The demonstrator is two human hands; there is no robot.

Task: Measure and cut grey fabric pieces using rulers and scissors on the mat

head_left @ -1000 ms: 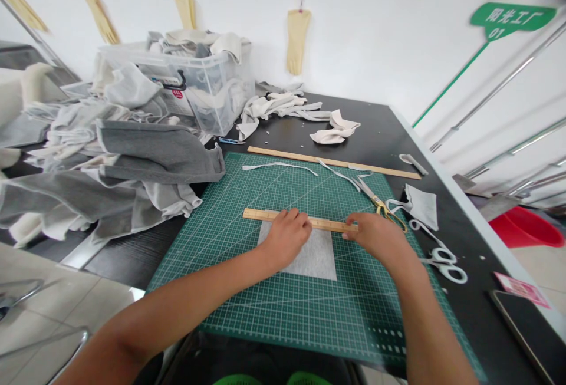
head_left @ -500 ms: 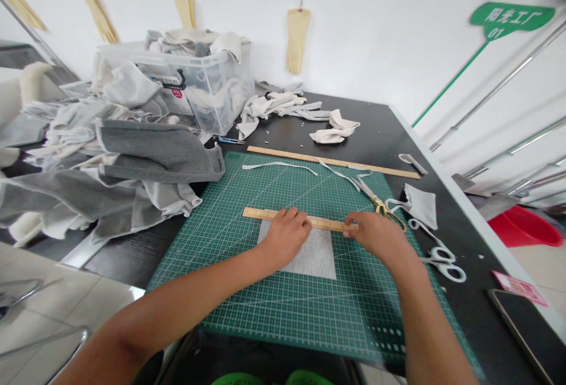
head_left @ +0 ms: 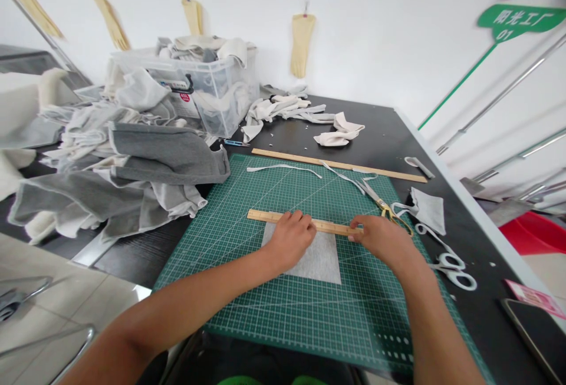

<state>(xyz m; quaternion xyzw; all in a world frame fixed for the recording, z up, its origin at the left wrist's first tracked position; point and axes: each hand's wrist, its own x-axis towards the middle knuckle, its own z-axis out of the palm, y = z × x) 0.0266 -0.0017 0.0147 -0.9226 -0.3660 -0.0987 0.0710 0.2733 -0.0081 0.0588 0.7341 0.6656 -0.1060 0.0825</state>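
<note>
Short wooden ruler [head_left: 266, 216] lies along the top edge of the square grey fabric piece [head_left: 319, 260] on the green cutting mat [head_left: 274, 308]. Left hand [head_left: 289, 239] presses it flat, fingers together; right hand [head_left: 381, 237] pinches its right end. Ruler looks placed; fabric looks uncut, gold-handled scissors [head_left: 382, 206] untouched.

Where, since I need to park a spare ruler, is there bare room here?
Bare: cutting mat below the grey fabric square; also mat between short ruler and long ruler, strips aside. Crowded: fabric pile on the left, scissors and scraps on the right.
</note>
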